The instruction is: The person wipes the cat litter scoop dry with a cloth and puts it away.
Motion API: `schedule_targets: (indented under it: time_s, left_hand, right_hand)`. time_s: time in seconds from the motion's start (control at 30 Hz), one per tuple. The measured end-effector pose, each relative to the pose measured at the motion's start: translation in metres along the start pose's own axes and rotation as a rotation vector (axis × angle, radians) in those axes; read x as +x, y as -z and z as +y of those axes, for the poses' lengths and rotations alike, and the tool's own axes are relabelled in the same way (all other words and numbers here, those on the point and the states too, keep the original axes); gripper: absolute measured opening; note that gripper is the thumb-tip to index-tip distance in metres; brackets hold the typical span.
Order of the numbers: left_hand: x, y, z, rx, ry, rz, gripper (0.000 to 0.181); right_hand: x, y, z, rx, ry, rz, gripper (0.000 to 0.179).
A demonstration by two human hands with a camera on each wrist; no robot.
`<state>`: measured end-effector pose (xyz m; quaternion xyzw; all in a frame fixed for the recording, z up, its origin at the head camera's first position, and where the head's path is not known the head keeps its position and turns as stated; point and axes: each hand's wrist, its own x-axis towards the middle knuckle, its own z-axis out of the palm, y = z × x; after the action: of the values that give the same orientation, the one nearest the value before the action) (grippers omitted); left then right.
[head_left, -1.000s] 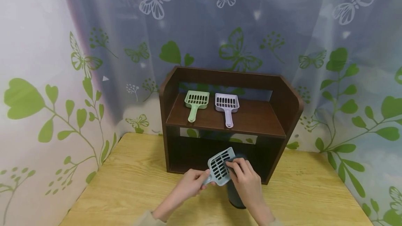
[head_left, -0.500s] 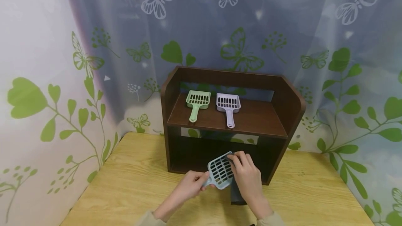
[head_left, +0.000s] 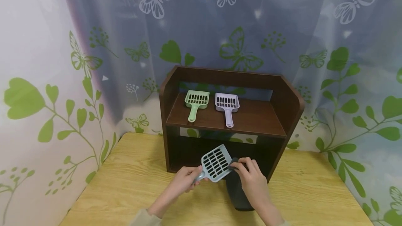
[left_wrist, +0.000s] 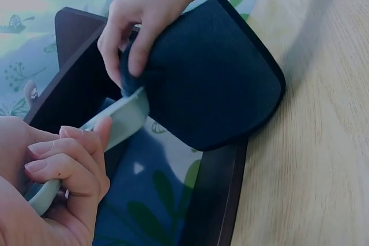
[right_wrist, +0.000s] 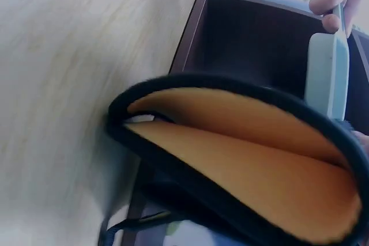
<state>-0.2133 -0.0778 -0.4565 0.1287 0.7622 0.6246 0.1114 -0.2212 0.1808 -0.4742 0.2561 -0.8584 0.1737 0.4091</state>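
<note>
My left hand (head_left: 185, 178) grips the handle of a light blue slotted litter scoop (head_left: 216, 164), raised in front of the shelf. With thumb and fingers my right hand (head_left: 255, 186) pinches the upper end of a black cloth pouch (head_left: 240, 195) at the scoop's right edge. In the left wrist view, the pouch (left_wrist: 207, 79) hangs broad and flat, its pinched end against the scoop's rim (left_wrist: 130, 116). Orange lining (right_wrist: 248, 148) shows through its gaping mouth in the right wrist view. The scoop's handle is mostly hidden inside my left fingers (left_wrist: 75, 159).
Behind my hands stands a dark brown two-tier shelf (head_left: 279, 133) on the wooden table (head_left: 132, 177). A green litter scoop (head_left: 194, 109) and a lilac litter scoop (head_left: 228, 110) lie on its upper board. A butterfly-patterned curtain (head_left: 201, 20) surrounds the table on three sides.
My left hand has shifted the blue scoop slightly left and up. My right hand, still pinching the black pouch, has moved right and down from the scoop's top corner along its right edge.
</note>
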Motion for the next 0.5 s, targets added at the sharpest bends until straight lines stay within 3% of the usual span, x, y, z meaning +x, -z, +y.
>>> schedule_targets:
  time_s: [0.27,0.5]
  left_hand:
    - [0.000,0.000,-0.003,-0.105,0.004,-0.115,0.047]
    - [0.002,-0.002,-0.004,-0.159,0.007,-0.165,0.051]
  right_hand:
    - [-0.008,0.007,0.008,0.275,-0.200,0.196,0.033]
    - [-0.012,0.010,0.005,0.526,-0.511,0.210,0.022]
